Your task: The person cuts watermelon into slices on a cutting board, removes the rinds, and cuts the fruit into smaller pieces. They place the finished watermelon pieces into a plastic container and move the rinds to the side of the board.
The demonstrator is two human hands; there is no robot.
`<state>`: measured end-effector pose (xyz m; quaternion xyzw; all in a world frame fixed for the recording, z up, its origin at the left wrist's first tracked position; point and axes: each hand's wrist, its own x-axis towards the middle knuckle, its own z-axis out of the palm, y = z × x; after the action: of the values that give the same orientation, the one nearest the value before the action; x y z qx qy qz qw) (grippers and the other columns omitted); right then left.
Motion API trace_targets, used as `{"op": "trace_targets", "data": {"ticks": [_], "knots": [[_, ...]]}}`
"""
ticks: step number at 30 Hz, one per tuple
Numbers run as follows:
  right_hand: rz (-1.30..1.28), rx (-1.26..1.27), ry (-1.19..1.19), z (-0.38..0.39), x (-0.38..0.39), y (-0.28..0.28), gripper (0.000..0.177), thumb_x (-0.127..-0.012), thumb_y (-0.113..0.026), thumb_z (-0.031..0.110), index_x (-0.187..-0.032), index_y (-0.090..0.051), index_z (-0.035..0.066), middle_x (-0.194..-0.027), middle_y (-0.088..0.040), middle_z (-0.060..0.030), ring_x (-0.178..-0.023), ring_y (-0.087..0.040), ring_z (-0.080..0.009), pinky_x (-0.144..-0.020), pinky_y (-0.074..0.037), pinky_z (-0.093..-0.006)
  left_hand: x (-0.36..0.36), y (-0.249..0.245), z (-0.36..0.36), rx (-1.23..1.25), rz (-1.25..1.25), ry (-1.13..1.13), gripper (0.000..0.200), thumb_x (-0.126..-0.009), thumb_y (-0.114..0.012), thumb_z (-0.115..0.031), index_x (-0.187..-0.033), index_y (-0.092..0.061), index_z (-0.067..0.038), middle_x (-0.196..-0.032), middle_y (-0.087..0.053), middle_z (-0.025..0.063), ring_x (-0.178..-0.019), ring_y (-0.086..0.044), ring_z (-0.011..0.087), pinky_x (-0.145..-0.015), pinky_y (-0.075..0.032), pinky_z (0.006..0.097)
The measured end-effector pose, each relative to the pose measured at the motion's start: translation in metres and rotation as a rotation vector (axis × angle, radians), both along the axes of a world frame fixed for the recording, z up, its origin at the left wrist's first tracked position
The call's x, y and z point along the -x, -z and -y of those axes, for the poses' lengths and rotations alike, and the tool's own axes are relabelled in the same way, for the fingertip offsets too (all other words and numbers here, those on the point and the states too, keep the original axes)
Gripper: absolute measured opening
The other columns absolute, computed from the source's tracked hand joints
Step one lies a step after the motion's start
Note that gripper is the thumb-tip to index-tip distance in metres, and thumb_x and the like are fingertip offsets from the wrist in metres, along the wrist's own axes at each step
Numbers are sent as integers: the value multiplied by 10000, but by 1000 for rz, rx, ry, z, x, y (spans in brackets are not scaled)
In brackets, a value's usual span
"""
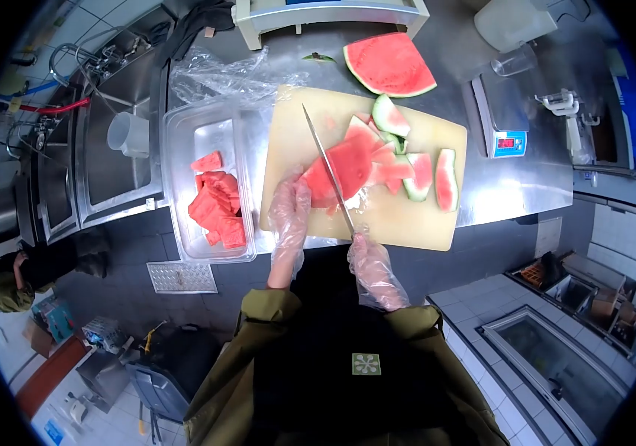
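My right hand point(377, 271), in a clear plastic glove, is closed round the handle of a long knife point(323, 154). Its blade lies across a rindless piece of watermelon point(353, 165) on the cutting board point(422, 230). At the left end of that piece, my gloved left hand point(290, 208) presses its fingers against the flesh and grips it. Rind pieces point(446, 181) and pale trimmings lie on the board to the right. Left of the board, a clear plastic tub point(240, 253) contains several red watermelon chunks point(216, 206).
A large cut watermelon wedge point(390, 65) lies behind the board. Crumpled plastic film point(217, 74) is at the back left. A digital scale point(498, 123) stands to the right, with sinks point(121, 175) on the left. Another person point(17, 275) is at the far left.
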<state>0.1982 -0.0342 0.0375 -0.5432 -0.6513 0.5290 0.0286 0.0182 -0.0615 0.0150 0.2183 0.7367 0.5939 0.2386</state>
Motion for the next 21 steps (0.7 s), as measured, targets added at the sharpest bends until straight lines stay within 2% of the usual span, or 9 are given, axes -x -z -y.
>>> {"op": "trace_targets", "data": {"ticks": [1, 3, 7, 10, 13, 16, 17, 20, 21], "knots": [[43, 72, -16, 1, -1, 9, 370, -993, -450, 357, -952, -611, 27, -696, -614, -182, -660, -608, -381, -608, -453, -473, 2, -1, 1, 51, -39, 12, 355, -974, -558, -246, -1203, -576, 24, -1162, -621, 139, -1028, -592, 216, -937, -440, 303], [63, -75, 3, 11, 2, 37, 409, -1002, -404, 384, -978, -609, 31, -745, -624, -211, -707, -612, -405, -648, -461, -489, 3, -4, 3, 161, -108, 39, 352, -974, -559, -256, -1191, -582, 20, -1128, -625, 138, -989, -595, 219, -911, -448, 308], [179, 57, -154, -7, 11, 35, 454, -1013, -335, 422, -1075, -595, 55, -834, -631, -257, -797, -608, -445, -724, -465, -518, 2, 5, 5, 55, -88, 21, 345, -975, -554, -272, -1168, -590, 11, -1097, -624, 146, -956, -600, 236, -884, -456, 325], [198, -295, -119, 2, 9, 52, 572, -1017, -334, 484, -875, -592, -7, -627, -551, -141, -592, -563, -288, -599, -453, -413, 1, 7, 4, 26, -77, -2, 343, -974, -553, -281, -1160, -593, 5, -1111, -625, 153, -970, -604, 245, -877, -462, 333], [223, -81, -167, -13, 6, 30, 567, -1017, -336, 476, -889, -604, -7, -654, -585, -155, -619, -581, -321, -623, -460, -424, 5, -10, 7, 136, -132, 35, 331, -965, -573, -263, -1157, -594, 6, -1131, -625, 145, -991, -605, 234, -876, -471, 329], [155, 105, -23, -14, 14, -39, 529, -1020, -361, 445, -866, -598, -3, -631, -563, -130, -599, -567, -282, -601, -451, -405, 8, -4, 11, 49, -102, -1, 282, -949, -604, -196, -1141, -596, 11, -1143, -622, 130, -1004, -604, 215, -883, -479, 314], [-54, 70, 32, -9, 8, -41, 491, -1025, -387, 424, -805, -576, 28, -596, -510, -46, -535, -501, -181, -531, -407, -338, 6, 18, 13, -43, -86, -33, 258, -941, -615, -164, -1131, -598, 10, -1144, -621, 126, -1003, -603, 206, -885, -480, 307], [-234, 497, 321, -1, 10, -47, 465, -1028, -400, 418, -753, -542, 71, -588, -437, 37, -500, -404, -85, -477, -329, -261, 1, 26, 17, -194, -25, -98, 185, -919, -633, -86, -1079, -616, 8, -1137, -621, 118, -991, -605, 184, -879, -486, 283], [-208, 350, 250, 4, 18, -53, 434, -1024, -433, 409, -727, -517, 103, -581, -402, 71, -475, -352, -50, -454, -280, -226, 1, 24, 16, -225, -5, -117, 161, -913, -637, -62, -1058, -623, 7, -1133, -621, 116, -985, -605, 177, -875, -488, 274]]}}
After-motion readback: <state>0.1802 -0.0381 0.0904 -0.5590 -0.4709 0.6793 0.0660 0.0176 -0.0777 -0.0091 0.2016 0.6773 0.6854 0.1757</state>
